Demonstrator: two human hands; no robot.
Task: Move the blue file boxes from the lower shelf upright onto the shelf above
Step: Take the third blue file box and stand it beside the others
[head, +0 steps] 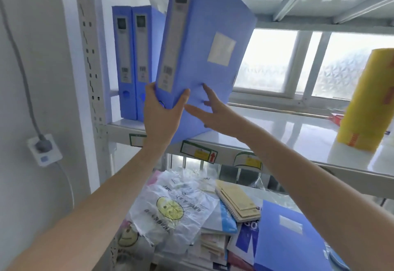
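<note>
A blue file box (200,53) is tilted, its top leaning right, with its bottom corner over the front edge of the upper shelf (277,126). My left hand (162,117) grips the bottom of its spine. My right hand (211,113) presses flat, fingers spread, against its broad side. Two blue file boxes (133,62) stand upright at the shelf's left end, just left of the held one. Another blue file box (285,238) lies flat on the lower shelf at the bottom right.
A yellow roll (366,102) stands on the upper shelf at the right. Plastic bags (172,209), notebooks (236,202) and papers cover the lower shelf. A perforated metal upright (91,57) bounds the shelf's left side; a wall socket (44,148) sits further left.
</note>
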